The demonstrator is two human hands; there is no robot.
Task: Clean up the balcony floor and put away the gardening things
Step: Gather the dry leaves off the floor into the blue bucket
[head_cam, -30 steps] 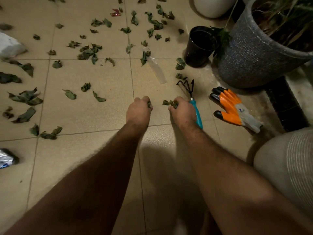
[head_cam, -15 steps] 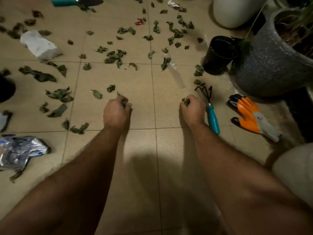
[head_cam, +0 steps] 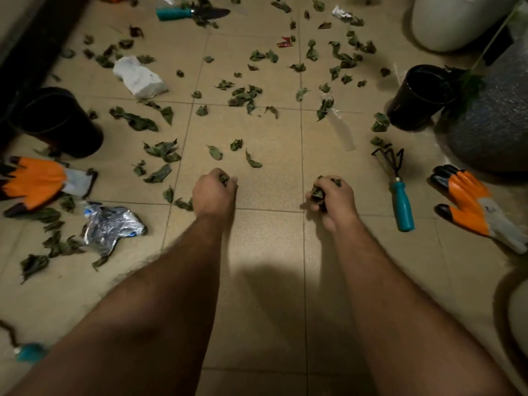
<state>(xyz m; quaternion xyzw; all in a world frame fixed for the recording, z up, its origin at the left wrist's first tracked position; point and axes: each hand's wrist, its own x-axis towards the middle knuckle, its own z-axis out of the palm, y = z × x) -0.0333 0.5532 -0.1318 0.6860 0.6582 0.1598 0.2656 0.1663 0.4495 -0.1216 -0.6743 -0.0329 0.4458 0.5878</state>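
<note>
Dry green leaves [head_cam: 243,95] lie scattered over the beige tiled floor [head_cam: 268,247]. My left hand [head_cam: 213,192] is curled round a clump of leaves just above the floor, near the middle. My right hand [head_cam: 333,197] grips another clump of leaves, a hand's width to the right. A teal-handled hand rake [head_cam: 395,181] lies to the right of my right hand. Beyond it rests an orange glove [head_cam: 468,201]. A second orange glove [head_cam: 37,181] lies at the far left. A teal-handled trowel [head_cam: 191,13] lies at the top.
Black pots stand at the left [head_cam: 61,121] and at the right [head_cam: 417,95]. A grey planter [head_cam: 494,118] and a white pot [head_cam: 457,21] fill the right edge. Crumpled foil wrapper [head_cam: 110,224], white bag [head_cam: 140,77], a clear plastic wrapper [head_cam: 341,127] and a red scrap [head_cam: 284,42] litter the floor.
My view has pulled back and swung left, bringing the left pot, left glove and trowel into sight. Both hands have spread apart, each still holding leaves.
</note>
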